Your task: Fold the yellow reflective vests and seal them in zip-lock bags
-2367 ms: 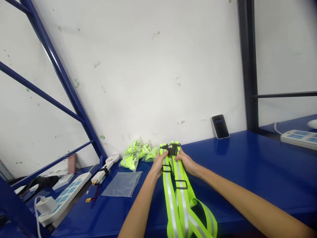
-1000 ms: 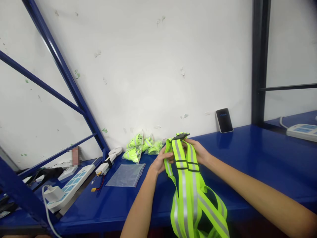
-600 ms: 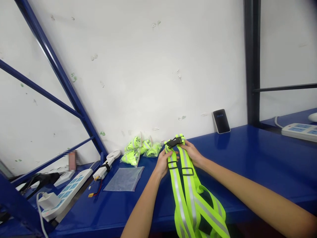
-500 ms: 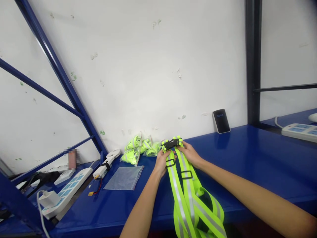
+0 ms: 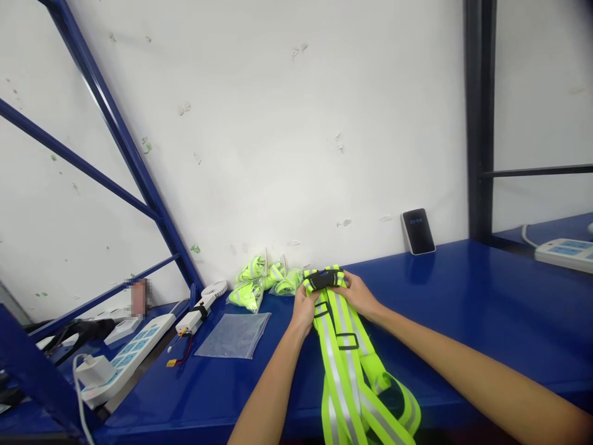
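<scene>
A fluorescent yellow reflective vest [image 5: 340, 364] made of grey-striped straps hangs from both hands and runs down over the table's front edge. Its black side-release buckle [image 5: 323, 280] is fastened and lies across the top end. My left hand [image 5: 304, 307] grips the strap at the left of the buckle, fingers closed and partly hidden behind it. On the other side, my right hand [image 5: 360, 295] pinches the strap by the buckle's right end. Two black slider buckles [image 5: 347, 340] sit on the straps below.
Several bagged yellow vests [image 5: 250, 293] lie against the wall. A clear zip bag [image 5: 233, 335] lies flat on the blue table [image 5: 440, 321]. Left of it are a white handheld fan [image 5: 214, 289] and a power strip [image 5: 132, 355]. A clock-like device [image 5: 418, 231] leans at the back right.
Both hands and the buckle end have come slightly lower, and the straps now lie closer together. The camera view has shifted a little.
</scene>
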